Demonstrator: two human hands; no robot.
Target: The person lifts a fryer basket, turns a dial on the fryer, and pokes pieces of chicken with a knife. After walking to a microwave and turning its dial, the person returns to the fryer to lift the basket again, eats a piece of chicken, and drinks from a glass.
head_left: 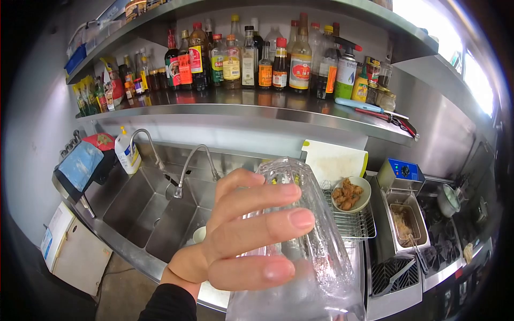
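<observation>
My left hand [246,224] reaches in from the lower left in a black sleeve. Its fingers are wrapped round the near side of a clear ribbed drinking glass [326,251], and the thumb is hidden. The glass is tipped up close to the camera, its narrow faceted base at the top and its wider end running out of the bottom of the view. Whether any liquid is in it I cannot make out. My right hand does not appear.
Behind are a double steel sink [144,206] and a curved faucet [184,166]. A bowl of fried pieces [366,200] sits on a wire rack [353,227]. Right of it stands a fryer [407,214] with a basket. Sauce bottles [232,61] line the shelf [214,109].
</observation>
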